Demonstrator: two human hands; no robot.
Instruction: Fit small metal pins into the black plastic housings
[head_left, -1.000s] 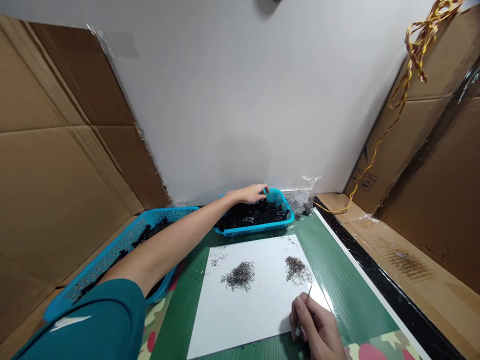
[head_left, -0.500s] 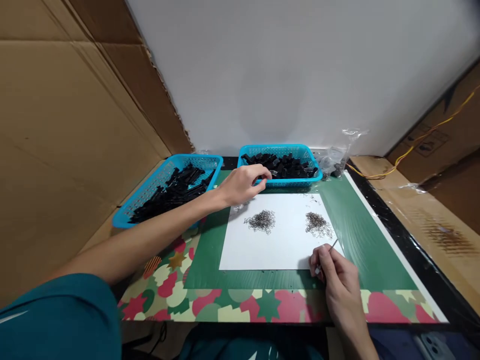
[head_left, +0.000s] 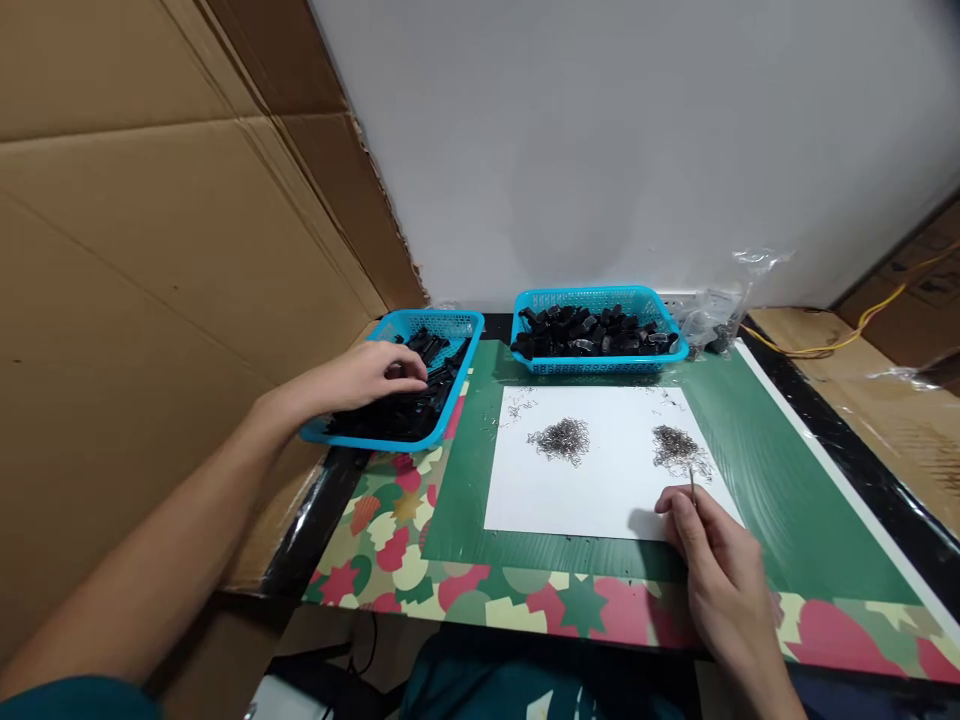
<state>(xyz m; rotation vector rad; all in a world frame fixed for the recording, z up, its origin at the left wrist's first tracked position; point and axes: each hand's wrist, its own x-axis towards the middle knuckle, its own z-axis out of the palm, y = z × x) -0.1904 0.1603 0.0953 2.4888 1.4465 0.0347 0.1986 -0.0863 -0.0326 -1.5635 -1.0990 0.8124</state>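
Observation:
My left hand reaches over the left blue basket, thumb and fingers curved with a gap between them. Long black plastic parts fill this basket below the hand. In my right hand, at the lower right of the white sheet, a thin metal tool is pinched with its tip up. Its full shape is hidden by the fingers. Two piles of tiny bent wire pieces lie on the white sheet: a middle pile and a right pile, the latter just beyond the tool tip.
Another blue basket at the back holds short black parts. Beside it stand clear plastic bags. A green mat lies under the sheet. Cardboard walls the left side, and a yellow cable runs along the right.
My left hand has moved left, from the front of the back basket to the left basket. My right hand keeps its tool, now more upright. The view has shifted left.

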